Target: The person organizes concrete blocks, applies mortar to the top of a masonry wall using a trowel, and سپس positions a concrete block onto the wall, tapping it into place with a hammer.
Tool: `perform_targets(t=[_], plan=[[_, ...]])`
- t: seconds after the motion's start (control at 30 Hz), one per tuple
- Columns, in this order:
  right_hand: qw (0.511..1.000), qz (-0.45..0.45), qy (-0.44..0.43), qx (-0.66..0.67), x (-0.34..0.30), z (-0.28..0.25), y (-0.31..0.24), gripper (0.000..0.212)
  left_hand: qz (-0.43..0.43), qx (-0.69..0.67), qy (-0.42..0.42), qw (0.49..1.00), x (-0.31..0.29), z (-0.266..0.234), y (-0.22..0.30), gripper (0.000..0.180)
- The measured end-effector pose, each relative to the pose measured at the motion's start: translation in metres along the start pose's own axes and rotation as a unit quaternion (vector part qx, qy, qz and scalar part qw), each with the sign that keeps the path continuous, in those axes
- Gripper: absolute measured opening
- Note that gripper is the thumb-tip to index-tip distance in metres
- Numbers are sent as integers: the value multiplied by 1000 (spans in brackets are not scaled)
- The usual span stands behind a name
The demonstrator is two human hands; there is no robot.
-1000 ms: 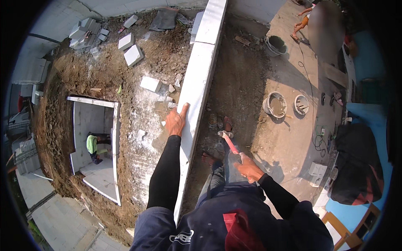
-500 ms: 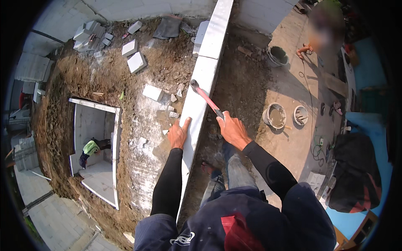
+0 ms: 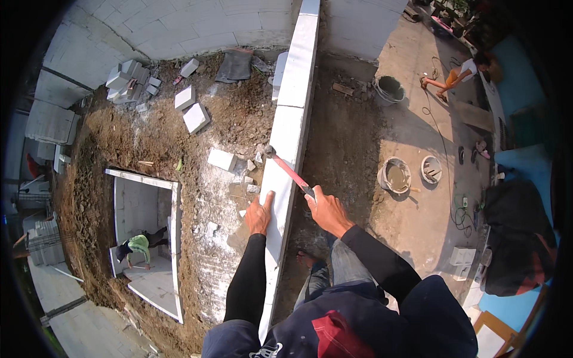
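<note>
My right hand (image 3: 329,212) is wrapped round the black grip of a mallet (image 3: 291,173) with a red shaft. Its dark head lies over the left edge of the wall's top; whether it touches there I cannot tell. Under it runs a low wall of long white blocks (image 3: 290,83), with a joint line across it farther off. Nearer to me, my left hand (image 3: 259,216) clasps the wall's left edge, thumb on top and fingers over the side, partly hidden. Dark sleeves cover both forearms.
Loose white blocks (image 3: 222,159) and rubble lie on the soil to the left. A person (image 3: 138,244) in green bends inside a walled pit. On the right stand mortar buckets (image 3: 396,175), a cable (image 3: 443,143) and another person (image 3: 459,76). My bare foot (image 3: 305,259) is beside the wall.
My view has tilted, so the scene sits lower. The mallet head is slightly closer to my left hand. In the pit, the person's arm now reaches down. Both my hands keep their holds.
</note>
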State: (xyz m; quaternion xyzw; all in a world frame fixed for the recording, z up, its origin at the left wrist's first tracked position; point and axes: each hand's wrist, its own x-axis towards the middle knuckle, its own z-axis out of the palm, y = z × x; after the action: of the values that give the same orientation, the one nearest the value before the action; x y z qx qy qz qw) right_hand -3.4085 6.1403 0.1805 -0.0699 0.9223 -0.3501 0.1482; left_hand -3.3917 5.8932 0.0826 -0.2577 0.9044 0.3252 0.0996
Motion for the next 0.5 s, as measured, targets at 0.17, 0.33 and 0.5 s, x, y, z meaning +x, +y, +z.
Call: perform_targets(t=[0.17, 0.33, 0.5], plan=[[963, 154, -100, 197, -1, -5, -7, 44, 3, 11, 13, 1000, -5, -4, -7, 77], [913, 256, 5, 319, -58, 37, 42, 60, 14, 32, 11, 999, -2, 4, 7, 82], [957, 248, -149, -15, -140, 15, 89, 49, 34, 14, -1, 999, 2, -3, 4, 90]])
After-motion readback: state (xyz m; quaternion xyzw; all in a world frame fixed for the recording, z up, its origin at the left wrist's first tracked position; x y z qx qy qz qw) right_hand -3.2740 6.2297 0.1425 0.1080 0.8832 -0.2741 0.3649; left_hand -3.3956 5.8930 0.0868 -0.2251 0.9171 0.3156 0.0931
